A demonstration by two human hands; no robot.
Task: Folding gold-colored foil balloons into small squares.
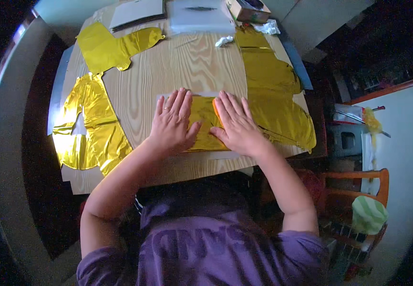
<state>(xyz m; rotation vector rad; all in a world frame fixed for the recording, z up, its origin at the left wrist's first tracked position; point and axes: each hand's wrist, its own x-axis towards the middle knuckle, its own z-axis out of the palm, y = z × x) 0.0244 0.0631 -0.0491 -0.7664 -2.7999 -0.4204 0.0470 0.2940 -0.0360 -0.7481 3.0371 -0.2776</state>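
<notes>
A gold foil sheet, apparently a flat foil balloon folded into a rectangle, lies near the table's front edge. My left hand rests flat on its left part, fingers stretched forward, a ring on one finger. On its right part lies my right hand, palm down with fingers extended. A strip of orange shows along the inner side of the right hand; what it is I cannot make out. Beneath the foil a pale sheet peeks out. Both hands cover much of the foil.
Flat gold foil balloons lie at the right, front left and back left of the wooden table. At the back are a white stack, clear plastic sheets, a box and crumpled tissue. A wooden chair stands right.
</notes>
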